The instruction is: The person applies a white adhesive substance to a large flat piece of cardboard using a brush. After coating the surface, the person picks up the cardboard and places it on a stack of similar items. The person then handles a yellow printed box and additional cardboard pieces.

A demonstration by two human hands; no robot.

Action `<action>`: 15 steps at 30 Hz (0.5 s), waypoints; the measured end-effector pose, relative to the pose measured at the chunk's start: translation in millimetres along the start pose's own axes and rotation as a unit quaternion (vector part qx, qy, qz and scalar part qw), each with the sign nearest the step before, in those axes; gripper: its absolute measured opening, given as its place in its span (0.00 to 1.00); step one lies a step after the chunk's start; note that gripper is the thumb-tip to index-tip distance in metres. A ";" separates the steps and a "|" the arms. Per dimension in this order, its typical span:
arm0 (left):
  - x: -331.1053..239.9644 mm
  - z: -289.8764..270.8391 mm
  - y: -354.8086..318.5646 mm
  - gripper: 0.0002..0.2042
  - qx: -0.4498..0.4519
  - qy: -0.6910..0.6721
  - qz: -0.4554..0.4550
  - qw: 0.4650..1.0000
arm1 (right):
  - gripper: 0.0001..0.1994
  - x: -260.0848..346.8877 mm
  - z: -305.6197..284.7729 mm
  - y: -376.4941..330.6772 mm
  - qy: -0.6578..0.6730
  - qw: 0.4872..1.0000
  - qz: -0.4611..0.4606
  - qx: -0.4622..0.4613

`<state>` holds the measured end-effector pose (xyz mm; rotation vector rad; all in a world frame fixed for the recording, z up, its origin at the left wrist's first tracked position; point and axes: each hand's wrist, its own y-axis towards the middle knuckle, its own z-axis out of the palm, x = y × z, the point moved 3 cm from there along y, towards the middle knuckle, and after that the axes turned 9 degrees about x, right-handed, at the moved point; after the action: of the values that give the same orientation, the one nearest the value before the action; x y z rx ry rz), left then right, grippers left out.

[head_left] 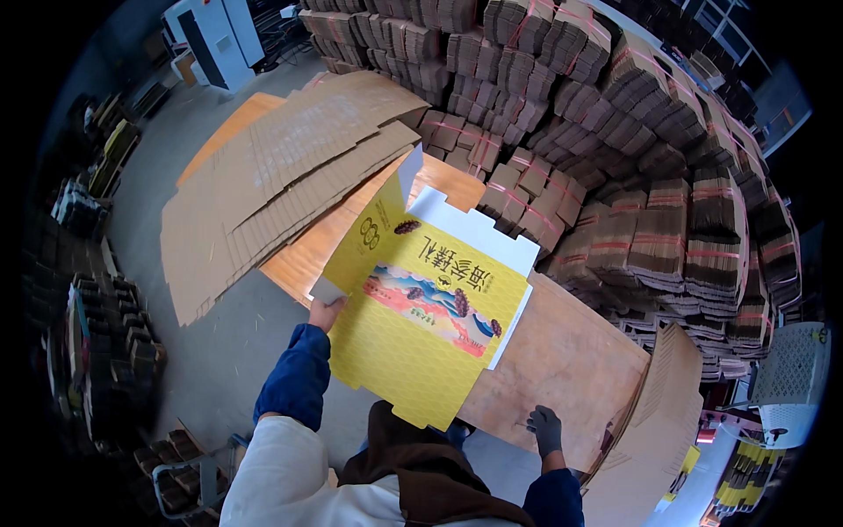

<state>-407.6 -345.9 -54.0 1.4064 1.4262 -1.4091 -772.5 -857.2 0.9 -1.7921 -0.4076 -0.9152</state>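
Observation:
A yellow printed cardboard box blank [399, 360] with dark flower-like pictures and a pink and blue band lies over the wooden table, its lower edge jutting past the near side. Its left panel [356, 241] is folded up along a crease. My left hand [327, 314] grips the near left corner of that panel; part of the fingers is hidden behind the board. Away from the blank, my right hand [546, 428], in a dark grey glove, hovers by the table's near edge. Its fingers are slightly bent and apart, holding nothing.
Brown flat cardboard sheets [290, 167] are fanned over the far left of the wooden table [562, 360]. Another cardboard stack [654, 422] stands at its right end. Tied cardboard bundles [650, 237] are piled high behind. A white plastic crate [795, 378] is at far right.

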 end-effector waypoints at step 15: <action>-70.0 66.8 -29.8 0.28 0.154 0.647 0.139 0.734 | 0.25 85.3 152.2 32.2 -0.598 0.744 -0.293 0.054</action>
<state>-437.4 -420.6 7.4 2.9651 1.5698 -0.2880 -636.2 -745.0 17.4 -1.9616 -1.8745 0.0563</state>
